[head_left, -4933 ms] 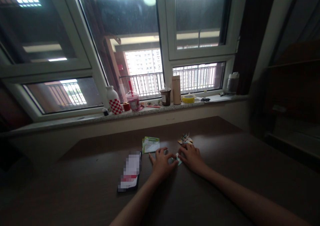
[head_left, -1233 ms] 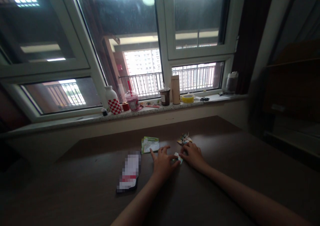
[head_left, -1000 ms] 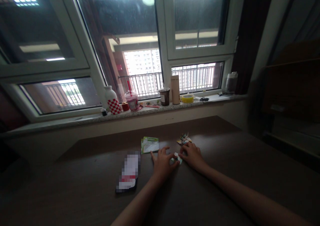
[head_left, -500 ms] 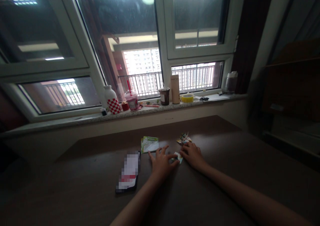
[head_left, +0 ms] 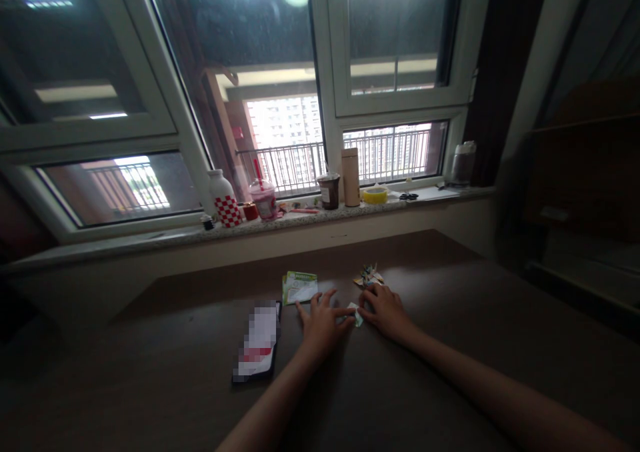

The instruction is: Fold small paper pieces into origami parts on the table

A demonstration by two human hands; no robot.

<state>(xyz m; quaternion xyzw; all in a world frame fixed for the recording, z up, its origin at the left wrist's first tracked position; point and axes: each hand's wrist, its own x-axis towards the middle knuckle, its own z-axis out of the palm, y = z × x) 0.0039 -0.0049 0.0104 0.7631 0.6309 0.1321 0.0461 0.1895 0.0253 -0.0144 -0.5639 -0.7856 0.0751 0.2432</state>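
Left hand [head_left: 320, 322] fingers pinching small pale paper [head_left: 359, 318], right hand [head_left: 387, 309] fingers curled at its edge (grip unclear), phone [head_left: 260, 342] nearby.

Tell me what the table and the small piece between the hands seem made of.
The table: perhaps wood or laminate, with a satin finish, from its brown surface's soft reflections. The small piece: probably paper, pale and thin-looking; too small to judge its finish.

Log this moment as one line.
left hand: at small paper, left side | right hand: at small paper, right side | green papers: beyond left hand | phone: on table
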